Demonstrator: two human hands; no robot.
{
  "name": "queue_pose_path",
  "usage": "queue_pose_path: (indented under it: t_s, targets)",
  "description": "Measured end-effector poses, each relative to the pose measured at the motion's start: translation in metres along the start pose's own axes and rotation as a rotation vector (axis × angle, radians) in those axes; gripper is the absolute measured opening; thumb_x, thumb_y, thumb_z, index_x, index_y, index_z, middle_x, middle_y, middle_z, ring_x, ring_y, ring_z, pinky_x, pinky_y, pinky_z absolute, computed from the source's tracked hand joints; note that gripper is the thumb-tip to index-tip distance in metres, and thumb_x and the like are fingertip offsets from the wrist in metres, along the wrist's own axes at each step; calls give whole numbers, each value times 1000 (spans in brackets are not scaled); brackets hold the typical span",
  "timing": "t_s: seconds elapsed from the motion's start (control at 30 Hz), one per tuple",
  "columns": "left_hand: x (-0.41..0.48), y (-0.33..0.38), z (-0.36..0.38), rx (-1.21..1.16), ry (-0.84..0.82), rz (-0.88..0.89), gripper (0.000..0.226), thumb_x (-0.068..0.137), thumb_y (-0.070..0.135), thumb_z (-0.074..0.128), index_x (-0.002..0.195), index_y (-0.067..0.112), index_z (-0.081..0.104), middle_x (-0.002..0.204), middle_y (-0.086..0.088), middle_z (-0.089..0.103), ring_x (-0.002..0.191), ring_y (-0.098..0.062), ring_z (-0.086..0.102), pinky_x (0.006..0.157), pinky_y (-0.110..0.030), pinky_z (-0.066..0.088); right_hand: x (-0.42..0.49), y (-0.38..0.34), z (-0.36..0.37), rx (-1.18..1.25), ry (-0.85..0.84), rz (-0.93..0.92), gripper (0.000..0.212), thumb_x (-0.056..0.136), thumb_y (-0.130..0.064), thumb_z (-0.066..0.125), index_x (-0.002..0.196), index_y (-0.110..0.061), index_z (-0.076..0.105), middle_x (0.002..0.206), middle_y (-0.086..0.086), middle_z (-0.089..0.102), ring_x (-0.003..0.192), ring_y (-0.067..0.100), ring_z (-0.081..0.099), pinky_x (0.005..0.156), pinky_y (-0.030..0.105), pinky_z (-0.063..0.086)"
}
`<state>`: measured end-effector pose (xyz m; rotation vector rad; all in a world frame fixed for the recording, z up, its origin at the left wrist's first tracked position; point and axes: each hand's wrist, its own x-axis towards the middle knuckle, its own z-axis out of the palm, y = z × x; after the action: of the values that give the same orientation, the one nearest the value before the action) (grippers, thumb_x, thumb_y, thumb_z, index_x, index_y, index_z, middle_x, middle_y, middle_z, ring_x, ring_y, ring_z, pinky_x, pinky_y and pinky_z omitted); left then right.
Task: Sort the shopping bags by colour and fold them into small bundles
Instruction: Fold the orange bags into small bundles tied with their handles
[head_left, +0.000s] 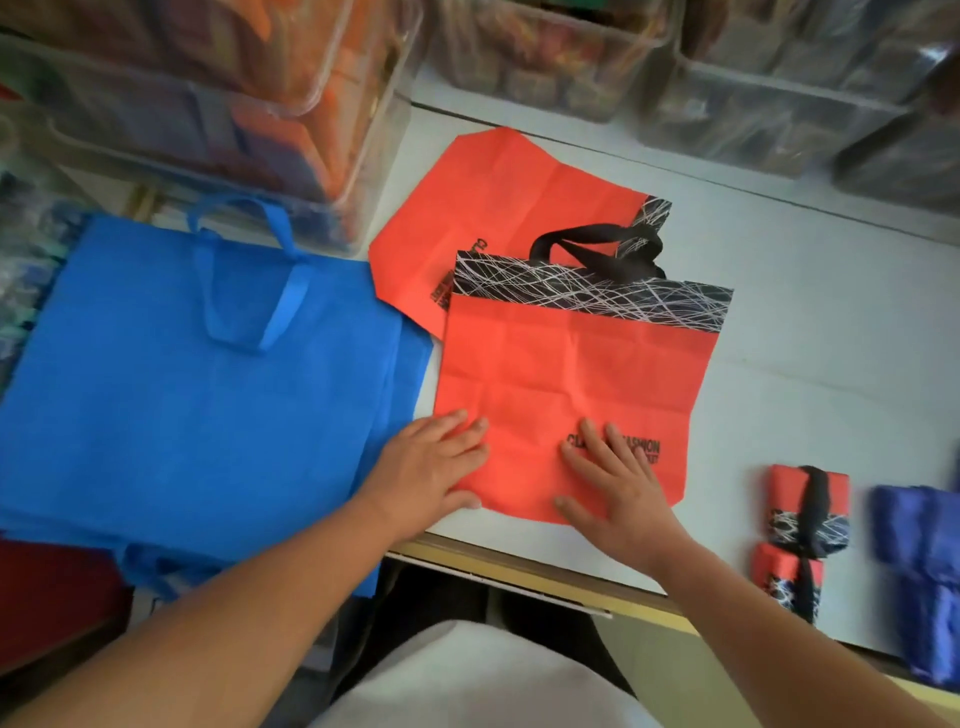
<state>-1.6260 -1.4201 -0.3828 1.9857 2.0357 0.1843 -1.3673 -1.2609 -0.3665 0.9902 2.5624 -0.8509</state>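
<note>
On a white bench (810, 332), a stack of blue bags (171, 415) lies flat at the left of the frame; beside it, at centre, a red bag (561, 374) with a black patterned band rests on a second red bag (519, 197). The left hand (431, 467) and right hand (618, 488) press flat, fingers spread, on its lower edge. Two folded red bundles (808, 506) sit at lower right

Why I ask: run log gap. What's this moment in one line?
left hand flat on top red bag | right hand flat on it | blue bags stacked left | red bundles right
</note>
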Motion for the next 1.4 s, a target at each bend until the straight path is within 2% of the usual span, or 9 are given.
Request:
queue_pose_path:
  t_s: [0.27, 0.37, 0.47, 0.67, 0.77, 0.87, 1.1, 1.23, 1.4]
  targets:
    - [13, -8, -15, -335, 47, -125, 25, 90, 49, 60, 95, 31, 78, 118, 13, 74, 113, -15, 63, 96, -39, 50, -5, -4, -30, 61, -122, -11, 105, 65, -92, 57, 155, -45, 31, 166, -20, 11, 155, 6, 4, 127, 36, 9]
    - [14, -11, -42, -469, -122, -237, 45, 89, 68, 51, 84, 26, 64, 68, 9, 57, 72, -13, 55, 71, -36, 53, -31, 3, -43, 54, 71, -60, 72, 73, -70, 67, 136, -36, 62, 138, -12, 63, 129, 11, 58, 113, 35, 41]
    - [11, -9, -64, -659, -103, -312, 54, 88, 66, 60, 71, 15, 51, 57, 7, 41, 56, -8, 41, 57, -34, 39, -62, 10, -68, 316, 187, 82, 14, 90, -35, 75, 103, -32, 78, 96, -18, 76, 90, 2, 70, 86, 18, 50]
    - [5, 7, -82, -971, 16, -555, 59, 85, 82, 48, 84, 26, 65, 77, 14, 65, 78, -8, 62, 81, -38, 50, -74, 21, -81, 726, 198, 413, 16, 97, -35, 66, 97, -20, 73, 86, -5, 74, 83, 13, 66, 75, 29, 50]
    - [4, 13, -75, -605, 149, -600, 54, 98, 67, 43, 116, 21, 64, 115, 3, 68, 109, -18, 63, 93, -39, 52, -55, 26, -67, 659, 215, 521, 18, 98, -34, 66, 108, -20, 66, 105, -1, 69, 93, 15, 64, 81, 30, 49]
    - [3, 25, -64, -255, 328, -251, 35, 95, 38, 52, 119, 15, 64, 130, -2, 61, 118, -25, 56, 99, -42, 50, -34, 34, -47, 475, 351, 559, 26, 96, -29, 69, 112, -9, 66, 113, 2, 56, 103, 22, 57, 90, 31, 42]
    - [-13, 46, -7, -34, -227, -9, 65, 96, 56, 44, 152, 23, 45, 168, 1, 23, 156, -17, 6, 127, -47, 9, -17, 37, -29, 328, 420, 652, 45, 84, -31, 81, 122, -14, 64, 131, 11, 49, 108, 28, 58, 90, 34, 45]
    - [-22, 40, 0, -86, -282, -20, 85, 89, 64, 52, 161, 28, 25, 170, 9, -4, 157, -15, -9, 128, -43, 7, -27, 20, -23, -118, 606, 280, 32, 82, -19, 76, 112, -12, 69, 121, 17, 56, 103, 40, 55, 86, 48, 48]
    - [-13, 31, -5, -95, -297, -24, 92, 83, 66, 63, 160, 33, 25, 170, 13, -4, 157, -10, -8, 128, -39, 11, -50, -10, 14, 153, 277, -2, 44, 95, -55, 52, 116, -23, 74, 135, -2, 62, 129, 23, 53, 105, 36, 47]
